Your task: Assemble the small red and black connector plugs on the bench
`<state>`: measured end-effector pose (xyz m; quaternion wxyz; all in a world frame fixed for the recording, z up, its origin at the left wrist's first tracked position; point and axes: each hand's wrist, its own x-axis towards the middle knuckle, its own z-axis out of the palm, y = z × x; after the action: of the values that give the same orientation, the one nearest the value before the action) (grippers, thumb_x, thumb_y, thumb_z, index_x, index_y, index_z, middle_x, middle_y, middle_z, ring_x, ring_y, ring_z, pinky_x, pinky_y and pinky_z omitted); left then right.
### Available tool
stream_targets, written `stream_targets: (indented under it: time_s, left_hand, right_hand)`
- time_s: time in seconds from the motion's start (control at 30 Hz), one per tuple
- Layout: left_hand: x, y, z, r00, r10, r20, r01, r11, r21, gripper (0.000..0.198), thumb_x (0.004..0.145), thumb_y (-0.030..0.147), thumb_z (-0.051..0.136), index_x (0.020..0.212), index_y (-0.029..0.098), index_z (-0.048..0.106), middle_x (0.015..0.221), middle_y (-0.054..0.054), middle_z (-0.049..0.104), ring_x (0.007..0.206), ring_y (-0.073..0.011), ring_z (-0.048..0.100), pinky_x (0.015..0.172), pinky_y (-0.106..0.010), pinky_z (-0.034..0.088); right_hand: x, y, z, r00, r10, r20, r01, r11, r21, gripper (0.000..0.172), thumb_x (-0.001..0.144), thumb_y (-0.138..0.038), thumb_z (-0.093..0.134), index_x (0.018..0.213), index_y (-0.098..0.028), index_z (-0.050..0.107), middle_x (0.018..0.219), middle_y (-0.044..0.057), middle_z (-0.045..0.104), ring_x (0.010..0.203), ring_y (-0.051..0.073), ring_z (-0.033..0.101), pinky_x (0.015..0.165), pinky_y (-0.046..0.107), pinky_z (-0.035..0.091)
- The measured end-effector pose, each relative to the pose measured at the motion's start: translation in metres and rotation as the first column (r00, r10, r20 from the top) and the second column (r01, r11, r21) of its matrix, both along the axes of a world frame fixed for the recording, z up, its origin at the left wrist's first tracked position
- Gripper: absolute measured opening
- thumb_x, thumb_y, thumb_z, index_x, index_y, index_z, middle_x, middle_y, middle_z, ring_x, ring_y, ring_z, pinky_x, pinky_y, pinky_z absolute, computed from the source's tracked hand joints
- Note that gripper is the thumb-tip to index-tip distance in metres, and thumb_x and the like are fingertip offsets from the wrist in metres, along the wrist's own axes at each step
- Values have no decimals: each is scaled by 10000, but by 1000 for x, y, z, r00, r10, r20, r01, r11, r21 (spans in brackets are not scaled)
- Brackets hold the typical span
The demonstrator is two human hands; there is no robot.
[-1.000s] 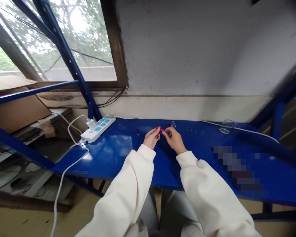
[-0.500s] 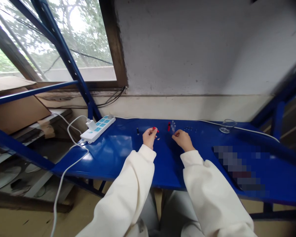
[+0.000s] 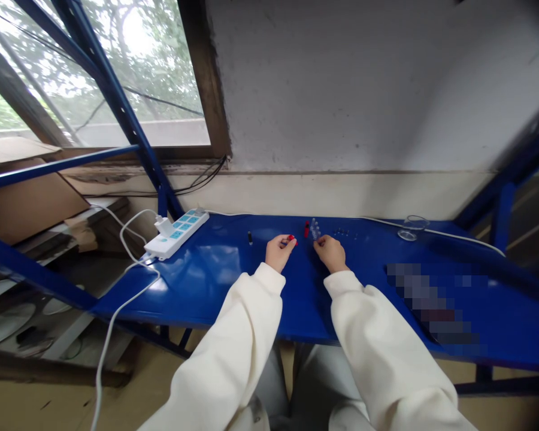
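My left hand (image 3: pixel 278 252) rests on the blue metal table (image 3: pixel 215 269), fingers curled round a small red piece (image 3: pixel 291 239) that shows at the fingertips. My right hand (image 3: pixel 331 252) sits just to its right, fingers closed in a pinch close to a small clear piece (image 3: pixel 315 228) and a dark red piece (image 3: pixel 306 228) standing on the table. What the right fingers hold is too small to make out. A small dark upright piece (image 3: pixel 250 237) stands left of my left hand.
A white power strip (image 3: pixel 176 233) with a white cable (image 3: pixel 117 311) lies at the table's left end. A row of tiny dark parts (image 3: pixel 344 232) and a clear glass dish (image 3: pixel 411 228) sit farther right. A blurred patch (image 3: pixel 431 305) covers part of the table's right side.
My two hands were together at the red piece, then drew apart. The right hand moved right toward the clear piece, and the left kept the red piece.
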<state>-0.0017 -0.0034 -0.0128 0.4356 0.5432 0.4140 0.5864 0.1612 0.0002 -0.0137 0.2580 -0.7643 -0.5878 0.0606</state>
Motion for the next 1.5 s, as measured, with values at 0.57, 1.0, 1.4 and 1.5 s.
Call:
stream_targets:
  time_s: [0.57, 1.0, 1.4, 1.5]
  left_hand:
    - [39, 30, 15, 883, 55, -466, -26, 997, 68, 38, 576, 172, 668, 570, 193, 637, 567, -42, 573, 563, -163, 516, 649, -292, 391]
    - [39, 37, -1, 799, 121, -588, -38, 988, 152, 179, 611, 229, 678, 478, 185, 566, 582, -46, 526, 750, -191, 511, 784, -309, 360]
    - [39, 31, 5, 434, 203, -878, -12, 976, 219, 194, 705, 333, 589, 719, 150, 650, 778, -105, 603, 803, -217, 523, 705, -315, 390]
    - [35, 27, 9, 504, 198, -841, -29, 977, 213, 223, 677, 337, 615, 764, 133, 638, 790, -110, 586, 812, -225, 523, 731, -330, 397]
  right_hand:
    - [-1, 0, 3, 1000, -10, 17, 11, 999, -31, 203, 717, -344, 498, 800, -202, 616, 783, 63, 652, 737, 185, 602, 607, 259, 394]
    - [-4, -1, 8, 1000, -16, 8, 17, 997, -70, 221, 731, -354, 478, 807, -200, 617, 747, 65, 645, 727, 194, 604, 604, 263, 397]
    - [-7, -5, 15, 999, -46, 10, 47, 992, -121, 232, 743, -355, 477, 852, -196, 606, 816, 76, 645, 785, 212, 607, 640, 281, 413]
    - [-7, -7, 17, 999, -43, 10, 44, 988, -148, 244, 751, -358, 469, 868, -185, 596, 830, 84, 641, 796, 221, 606, 635, 286, 416]
